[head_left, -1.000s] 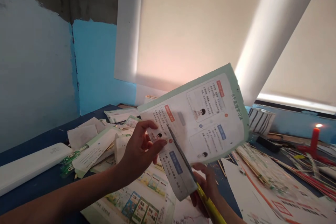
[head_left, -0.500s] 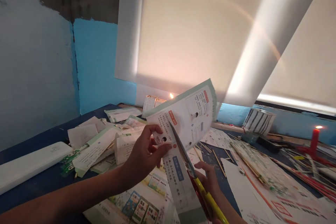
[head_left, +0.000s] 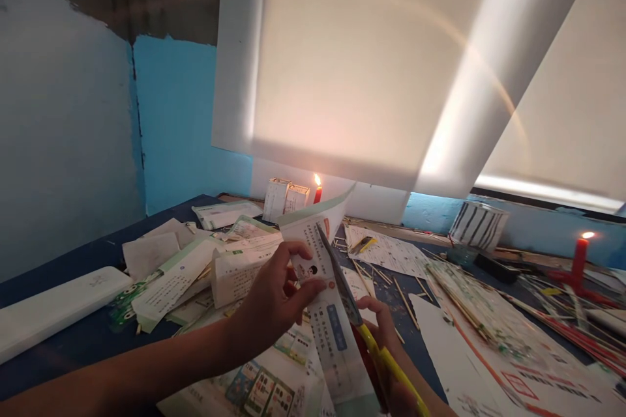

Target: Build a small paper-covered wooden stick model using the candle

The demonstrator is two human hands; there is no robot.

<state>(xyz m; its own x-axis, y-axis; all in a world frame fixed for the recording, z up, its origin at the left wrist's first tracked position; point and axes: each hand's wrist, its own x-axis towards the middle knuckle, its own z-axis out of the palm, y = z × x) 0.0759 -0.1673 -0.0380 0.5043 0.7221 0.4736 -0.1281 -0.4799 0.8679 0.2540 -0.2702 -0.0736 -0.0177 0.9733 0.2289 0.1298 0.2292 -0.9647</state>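
My left hand (head_left: 281, 290) pinches a printed paper sheet (head_left: 337, 352) by its left side, thumb in front. The sheet has a green border and is partly cut lengthwise; its far part bends away behind the blades. In my right hand (head_left: 386, 345) is a pair of scissors (head_left: 349, 300) with yellow-and-red handles. The blades point up and away, lying along the sheet just right of my left thumb, nearly closed. Part of the right-hand fingers is hidden behind the handles.
A lit red candle (head_left: 317, 193) burns behind the sheet, another lit candle (head_left: 581, 260) at the right. Cut papers (head_left: 171, 273) and a white box (head_left: 63, 313) lie left. Thin sticks (head_left: 405, 303), a yellow cutter (head_left: 362, 245) and packaged sticks (head_left: 482, 313) lie right.
The far right part of the sheet has swung back and down, uncovering the candle and the yellow cutter behind it. The scissor blades look more closed.
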